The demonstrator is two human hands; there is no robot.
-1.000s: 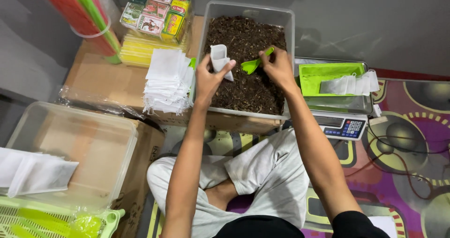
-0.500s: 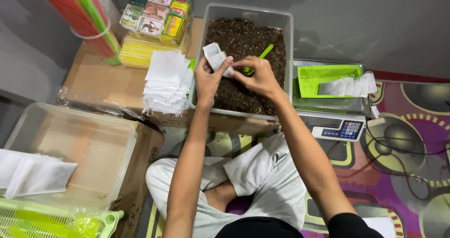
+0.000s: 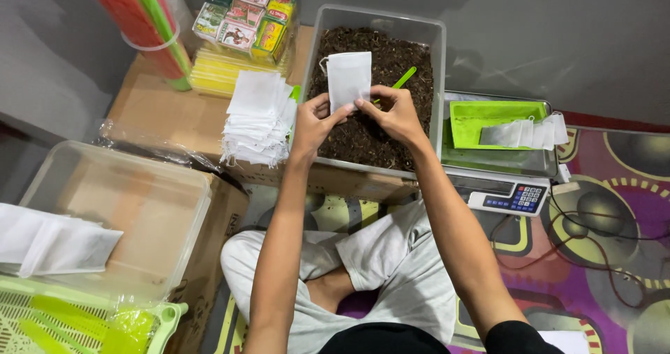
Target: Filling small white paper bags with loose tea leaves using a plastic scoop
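My left hand point(image 3: 313, 122) and my right hand point(image 3: 394, 113) both pinch the lower edge of a small white pouch point(image 3: 349, 78), holding it upright over a clear bin point(image 3: 438, 54) of dark loose material point(image 3: 401, 124). A green scoop point(image 3: 403, 78) lies stuck in that material just right of the pouch, free of my fingers. A stack of empty white pouches point(image 3: 258, 117) sits just left of my left hand on a cardboard box point(image 3: 160, 113).
A digital scale point(image 3: 513, 190) at the right carries a green tray point(image 3: 492, 117) with several white pouches point(image 3: 527, 134). A large clear bin point(image 3: 112, 214) stands at the left, a green basket point(image 3: 77, 322) below it. Colourful packets point(image 3: 244, 16) and red and green rolls point(image 3: 146, 26) are behind.
My right hand has let go of the green scoop, which now rests in the bin. Both hands have come together on the pouch and turned it upright.
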